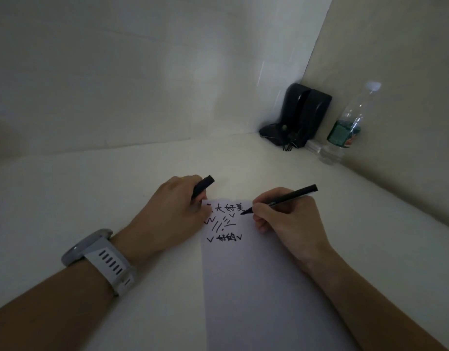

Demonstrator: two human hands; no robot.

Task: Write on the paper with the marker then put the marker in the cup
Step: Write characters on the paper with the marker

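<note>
Marker (281,200) in the right hand (286,214), pinched low on the barrel near the nib, tip touching the paper (243,287) at the end of the top line of writing. It looks light, stiff and smooth, so a close three-finger pinch near the tip suits writing; a grip nearer mid-barrel would suit carrying. The left hand (172,211) rests on the paper's top left corner, closed around the marker cap (202,186). The thin sheet would likely slide without that hold. No cup is in view; in this dim light I cannot place one.
</note>
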